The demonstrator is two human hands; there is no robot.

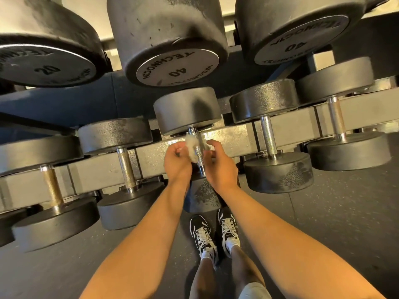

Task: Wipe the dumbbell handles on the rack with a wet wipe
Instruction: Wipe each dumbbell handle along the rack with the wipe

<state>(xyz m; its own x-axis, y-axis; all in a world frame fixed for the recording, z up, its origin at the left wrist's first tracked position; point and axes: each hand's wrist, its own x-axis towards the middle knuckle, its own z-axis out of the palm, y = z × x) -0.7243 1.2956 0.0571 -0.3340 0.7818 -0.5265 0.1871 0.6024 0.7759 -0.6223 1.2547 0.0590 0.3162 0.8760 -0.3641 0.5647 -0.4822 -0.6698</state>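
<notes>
The wet wipe (191, 143) is bunched around the middle dumbbell handle (199, 155) on the lower rack (237, 140). The left hand (178, 162) grips it at 9 o'clock, and the right hand (218, 166) pinches it at 3 o'clock.

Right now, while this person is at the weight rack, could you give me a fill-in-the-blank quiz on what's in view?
The left hand and right hand both hold a crumpled ____ against one dumbbell handle.
The middle upper dumbbell, directly above the hands, is stamped ____.
The far-left upper dumbbell is stamped ____.
The shoes are black and ____.
Missing words: wipe; 40; 20; white.
</notes>
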